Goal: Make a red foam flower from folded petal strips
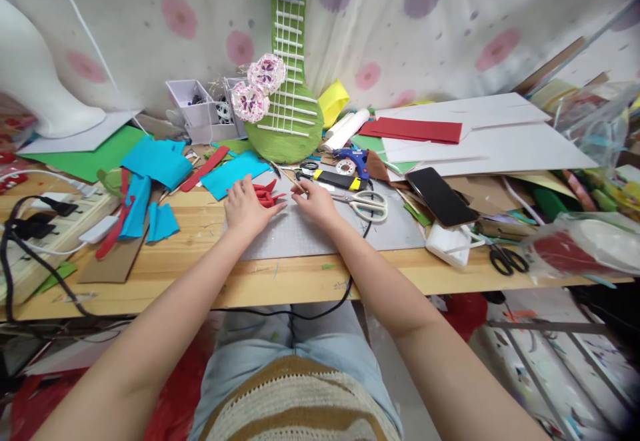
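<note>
My left hand [248,207] is curled around a red petal-like paper piece [267,193] on the grey cutting mat [295,235]. Its thumb reaches to the right, and the palm hides part of the red piece. Just across from it, my right hand [319,203] pinches a thin wooden stick [289,178] that slants up to the left. White-handled scissors [371,206] lie right of that hand, near a yellow-and-black utility knife [340,179] and a blue glue gun [356,158]. Blue paper [235,173] lies behind my left hand.
A green guitar-shaped piece [286,141] with paper flowers stands at the back. A phone [441,195] rests on a white box [453,243] at right. Black scissors [508,259] lie by the front edge. A power strip [75,224] with cables is at left; a black cord [300,316] hangs in front.
</note>
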{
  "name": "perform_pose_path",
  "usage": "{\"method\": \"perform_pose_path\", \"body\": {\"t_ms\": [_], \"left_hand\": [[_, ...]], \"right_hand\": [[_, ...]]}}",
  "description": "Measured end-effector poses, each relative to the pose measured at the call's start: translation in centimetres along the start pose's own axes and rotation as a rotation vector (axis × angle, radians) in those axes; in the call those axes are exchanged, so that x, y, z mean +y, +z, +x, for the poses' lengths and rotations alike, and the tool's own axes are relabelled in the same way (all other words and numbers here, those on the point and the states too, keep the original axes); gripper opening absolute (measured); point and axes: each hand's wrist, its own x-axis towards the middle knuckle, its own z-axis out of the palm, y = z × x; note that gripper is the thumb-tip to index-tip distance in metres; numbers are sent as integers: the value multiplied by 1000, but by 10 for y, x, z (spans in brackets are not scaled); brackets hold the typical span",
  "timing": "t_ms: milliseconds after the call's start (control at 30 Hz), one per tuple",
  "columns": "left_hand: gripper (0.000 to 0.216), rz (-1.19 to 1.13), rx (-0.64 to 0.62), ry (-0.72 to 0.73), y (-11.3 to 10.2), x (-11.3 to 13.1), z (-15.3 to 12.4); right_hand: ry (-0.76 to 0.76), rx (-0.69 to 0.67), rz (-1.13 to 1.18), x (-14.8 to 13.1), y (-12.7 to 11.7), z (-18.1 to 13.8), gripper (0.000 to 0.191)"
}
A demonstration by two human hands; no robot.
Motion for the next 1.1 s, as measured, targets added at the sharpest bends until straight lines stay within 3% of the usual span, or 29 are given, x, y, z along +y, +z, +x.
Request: {"method": "perform_pose_path", "body": {"t_ms": [167, 267, 400, 500, 600, 700, 867, 967, 1100], "left_hand": [[73, 11, -102, 69, 2, 5, 18], [67, -56, -255, 137, -4, -2, 34], [78, -294, -515, 398, -14, -16, 54], [75, -209, -554, 575, -18, -23, 64], [85, -54, -509, 609, -19, -25, 64], [91, -59, -359, 566, -19, -27, 49], [51, -196, 97, 292, -18, -37, 6], [31, -210, 135, 261, -17, -34, -9], [31, -206, 41, 252, -10, -13, -13]], "right_hand": [[23, 43, 19, 9, -4, -1, 17], [25, 67, 47, 11, -8, -1, 19], [-43, 46, 95, 9, -15, -4, 23], [-139, -87, 101, 4, -15, -9, 25], [-180, -167, 50, -1, -10, -12, 23], [-126, -127, 13, -2, -7, -11, 22], [-5, 5, -21, 1, -9, -7, 26], [-12, 19, -62, -1, -11, -8, 25], [-68, 34, -128, -6, -8, -9, 27]]}}
